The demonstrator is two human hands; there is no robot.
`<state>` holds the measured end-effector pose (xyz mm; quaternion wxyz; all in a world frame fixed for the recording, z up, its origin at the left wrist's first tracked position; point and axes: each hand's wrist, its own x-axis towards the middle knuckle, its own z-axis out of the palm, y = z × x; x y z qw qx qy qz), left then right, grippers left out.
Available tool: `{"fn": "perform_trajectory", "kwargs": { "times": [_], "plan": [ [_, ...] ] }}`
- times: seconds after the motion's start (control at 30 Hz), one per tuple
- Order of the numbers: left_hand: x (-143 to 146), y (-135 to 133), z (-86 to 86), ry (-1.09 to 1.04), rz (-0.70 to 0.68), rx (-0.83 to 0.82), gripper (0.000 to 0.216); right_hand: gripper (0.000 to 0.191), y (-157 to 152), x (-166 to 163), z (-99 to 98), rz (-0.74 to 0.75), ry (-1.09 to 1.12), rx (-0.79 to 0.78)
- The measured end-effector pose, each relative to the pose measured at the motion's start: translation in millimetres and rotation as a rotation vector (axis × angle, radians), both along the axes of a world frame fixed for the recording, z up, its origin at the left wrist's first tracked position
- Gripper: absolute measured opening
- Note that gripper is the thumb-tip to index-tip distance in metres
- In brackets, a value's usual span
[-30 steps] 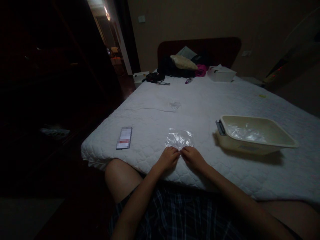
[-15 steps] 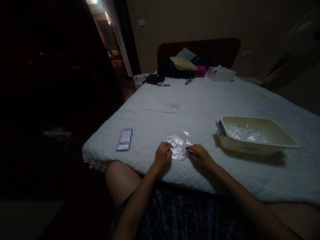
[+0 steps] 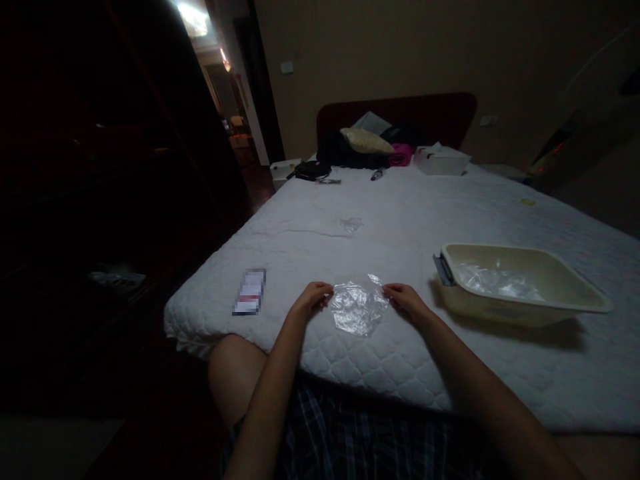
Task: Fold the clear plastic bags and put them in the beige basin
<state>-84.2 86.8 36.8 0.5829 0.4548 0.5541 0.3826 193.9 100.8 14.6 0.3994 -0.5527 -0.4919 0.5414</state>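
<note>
1. Clear, crinkled plastic film [image 3: 359, 307] is spread out between two bare hands, near the front edge of the bed; bright glints are thrown back from its creases.
2. Its left edge is met by the fingertips of the left hand [image 3: 316, 295], which are brought together as if in a pinch; how firmly the film is gripped cannot be told.
3. Its upper right corner is pinched between the thumb and fingers of the right hand [image 3: 403, 297].
4. Both forearms are stretched forward over dark checked cloth [image 3: 350, 427], and the film is laid out low over the white quilted cover [image 3: 370, 363].
5. To the left of the left hand, a phone [image 3: 250, 292] is set on the cover, its screen blurred into blocks.
6. To the right of the right hand, a cream tub [image 3: 465, 300] is placed, fitted with a grey clip [image 3: 444, 270] at its left end; more clear plastic [image 3: 500, 281] is heaped inside.
7. Beyond the film, a smaller scrap of clear plastic [image 3: 350, 224] is left on the cover.
8. Near the dark headboard [image 3: 425, 110], a beige cushion [image 3: 367, 141], a magenta roll [image 3: 401, 155] and a white box [image 3: 443, 163] are gathered.
</note>
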Motion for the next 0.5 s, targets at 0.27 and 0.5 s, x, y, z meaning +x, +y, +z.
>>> {"fn": "perform_trajectory", "kwargs": {
  "times": [0.27, 0.5],
  "plan": [
    [6.3, 15.2, -2.5, 0.013, -0.02, -0.052, 0.024, 0.032, 7.6, 3.7, -1.8, 0.029, 0.103, -0.05],
    [6.3, 14.1, -5.1, -0.014, -0.008, -0.018, 0.022, 0.032, 7.1, -1.6, 3.9, 0.008, 0.06, -0.034]
  ]
}}
